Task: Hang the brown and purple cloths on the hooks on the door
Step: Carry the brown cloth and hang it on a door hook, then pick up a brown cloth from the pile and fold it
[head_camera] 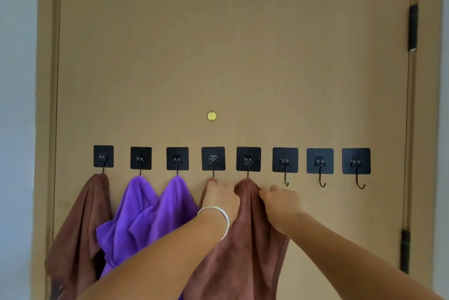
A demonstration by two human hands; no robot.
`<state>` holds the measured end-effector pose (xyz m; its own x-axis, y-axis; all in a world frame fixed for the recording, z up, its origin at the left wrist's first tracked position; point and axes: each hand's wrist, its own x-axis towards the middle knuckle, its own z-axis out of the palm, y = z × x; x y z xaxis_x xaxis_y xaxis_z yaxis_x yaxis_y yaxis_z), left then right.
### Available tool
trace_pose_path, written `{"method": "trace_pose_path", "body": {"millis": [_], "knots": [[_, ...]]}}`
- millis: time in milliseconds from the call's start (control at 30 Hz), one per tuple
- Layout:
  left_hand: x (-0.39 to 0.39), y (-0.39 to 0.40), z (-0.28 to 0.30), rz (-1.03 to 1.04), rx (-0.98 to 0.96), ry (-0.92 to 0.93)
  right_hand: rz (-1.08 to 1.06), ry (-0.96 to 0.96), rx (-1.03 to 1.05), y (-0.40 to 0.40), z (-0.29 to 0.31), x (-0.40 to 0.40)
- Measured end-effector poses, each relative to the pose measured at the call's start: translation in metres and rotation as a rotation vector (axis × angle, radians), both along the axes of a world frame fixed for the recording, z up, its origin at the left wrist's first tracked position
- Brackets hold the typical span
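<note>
Both hands gripped the brown cloth [243,239] hanging from the fourth and fifth hooks: left hand [220,199] at ten o'clock, right hand [281,202] at two o'clock. It looked soft, light and limp, best pinched near the hooked folds.

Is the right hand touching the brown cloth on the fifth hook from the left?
Touching. In the head view the right hand pinches the brown cloth at its right edge, just below the fifth black hook.
</note>
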<state>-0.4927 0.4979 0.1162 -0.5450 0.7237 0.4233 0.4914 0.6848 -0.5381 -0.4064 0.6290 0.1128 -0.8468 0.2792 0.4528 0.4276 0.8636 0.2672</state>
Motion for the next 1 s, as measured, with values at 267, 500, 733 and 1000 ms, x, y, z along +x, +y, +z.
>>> {"method": "trace_pose_path", "body": {"millis": [267, 500, 733, 1000], "knots": [[0.016, 0.001, -0.036, -0.076, 0.153, -0.451, 0.003, -0.047, -0.088, -0.005, -0.032, -0.001], [0.026, -0.017, -0.009, -0.058, -0.012, -0.219, 0.006, -0.047, 0.089, 0.002, -0.029, 0.017], [0.055, -0.003, 0.032, -0.374, 0.319, -0.114, 0.048, 0.245, 0.074, 0.039, 0.003, 0.074], [0.084, 0.072, 0.012, -0.626, 0.327, -0.148, -0.207, 0.231, 0.056, 0.093, -0.002, 0.162]]}}
